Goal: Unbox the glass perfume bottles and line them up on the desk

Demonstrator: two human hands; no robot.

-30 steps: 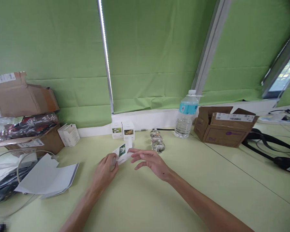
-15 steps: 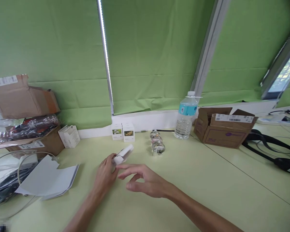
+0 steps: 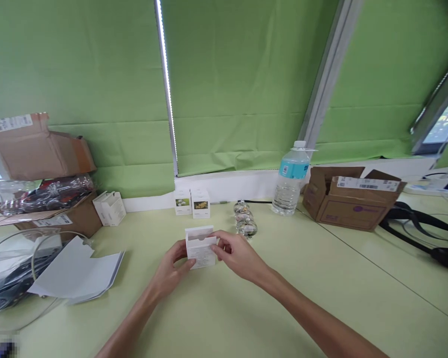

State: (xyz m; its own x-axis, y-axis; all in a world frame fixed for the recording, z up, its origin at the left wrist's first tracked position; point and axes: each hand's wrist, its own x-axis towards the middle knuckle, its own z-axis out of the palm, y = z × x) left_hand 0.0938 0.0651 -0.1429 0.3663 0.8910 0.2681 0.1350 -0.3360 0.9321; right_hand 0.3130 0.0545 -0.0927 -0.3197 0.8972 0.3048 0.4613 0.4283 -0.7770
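Head view: left hand [image 3: 171,271] and right hand [image 3: 241,254] hold a small white cardboard box [image 3: 203,254] between them, top apparently not closed; two white picture-printed cartons [image 3: 201,212] stand beyond the hands.

Two boxes [image 3: 201,211] stand behind the carton [image 3: 203,254], left of the bottle [image 3: 288,191].

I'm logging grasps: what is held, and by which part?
A white box: left hand on its lower left side, right hand at its upper right.
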